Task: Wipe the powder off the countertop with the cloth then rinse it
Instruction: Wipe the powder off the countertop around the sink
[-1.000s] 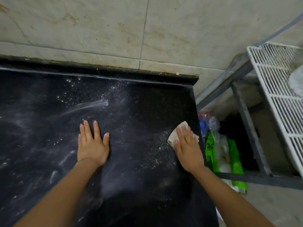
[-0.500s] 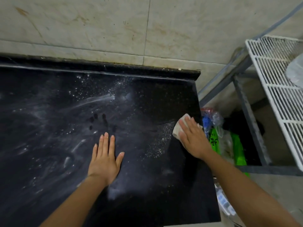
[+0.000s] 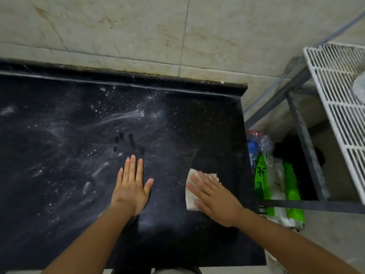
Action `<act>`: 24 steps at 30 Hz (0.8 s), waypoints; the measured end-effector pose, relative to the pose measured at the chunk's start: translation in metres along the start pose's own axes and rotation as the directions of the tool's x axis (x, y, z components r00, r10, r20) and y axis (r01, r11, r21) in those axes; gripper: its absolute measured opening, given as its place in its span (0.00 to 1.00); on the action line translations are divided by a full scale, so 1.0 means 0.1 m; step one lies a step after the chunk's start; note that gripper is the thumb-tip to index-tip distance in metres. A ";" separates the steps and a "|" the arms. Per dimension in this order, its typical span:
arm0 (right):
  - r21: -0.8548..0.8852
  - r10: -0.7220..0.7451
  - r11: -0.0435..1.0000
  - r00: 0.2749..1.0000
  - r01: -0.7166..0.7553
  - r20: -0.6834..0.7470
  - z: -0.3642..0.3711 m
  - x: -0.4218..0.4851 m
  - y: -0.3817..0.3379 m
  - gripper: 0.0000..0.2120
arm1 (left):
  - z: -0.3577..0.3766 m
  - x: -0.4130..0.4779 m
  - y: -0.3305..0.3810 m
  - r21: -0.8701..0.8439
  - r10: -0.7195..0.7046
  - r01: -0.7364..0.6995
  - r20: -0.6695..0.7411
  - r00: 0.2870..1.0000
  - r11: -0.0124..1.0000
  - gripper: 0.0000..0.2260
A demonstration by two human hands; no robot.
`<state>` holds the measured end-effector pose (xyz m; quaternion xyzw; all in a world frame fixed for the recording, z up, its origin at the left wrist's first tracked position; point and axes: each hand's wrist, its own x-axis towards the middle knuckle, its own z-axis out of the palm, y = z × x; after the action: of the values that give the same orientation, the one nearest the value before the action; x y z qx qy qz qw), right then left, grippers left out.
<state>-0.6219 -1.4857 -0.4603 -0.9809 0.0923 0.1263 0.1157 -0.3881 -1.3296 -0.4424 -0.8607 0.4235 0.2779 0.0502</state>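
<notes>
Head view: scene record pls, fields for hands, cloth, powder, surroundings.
left hand: flat, palm down on the countertop, holding nothing
right hand: flat, pressing the cloth near the countertop's right edge
cloth: white, crumpled, partly under the right hand
powder: streaks and specks, mostly left and centre
marks: dark fingertip prints in the powder ahead of the left hand
beside counter: white wire rack, green bag below

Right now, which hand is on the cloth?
The right hand. It presses flat on the white cloth, while the left hand lies flat on the bare countertop.
</notes>
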 end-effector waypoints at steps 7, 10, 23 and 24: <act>0.094 0.401 0.915 0.906 -0.392 -0.135 -0.26 0.47 0.96 0.31 | 0.05 0.03 -0.03 0.001 0.010 -0.010 -0.009 1.000 1.000 0.38; 0.207 0.689 0.721 0.717 -0.661 -0.111 -0.41 0.92 1.05 0.27 | 0.05 0.03 -0.03 0.002 0.004 -0.004 -0.004 1.000 1.000 0.41; -0.081 -0.141 0.987 0.990 0.140 -0.007 -0.04 0.29 0.03 0.26 | 0.00 0.01 0.01 0.023 -0.024 0.024 0.009 1.000 0.999 0.33; -0.087 -0.228 0.969 0.973 0.230 0.031 -0.08 0.32 0.19 0.25 | 0.00 0.01 0.02 0.030 -0.029 0.029 0.012 0.999 0.999 0.31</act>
<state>-0.5939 -1.5103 -0.4649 -0.9878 -0.0288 0.1263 0.0859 -0.3890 -1.3316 -0.4427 -0.8642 0.4148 0.2762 0.0699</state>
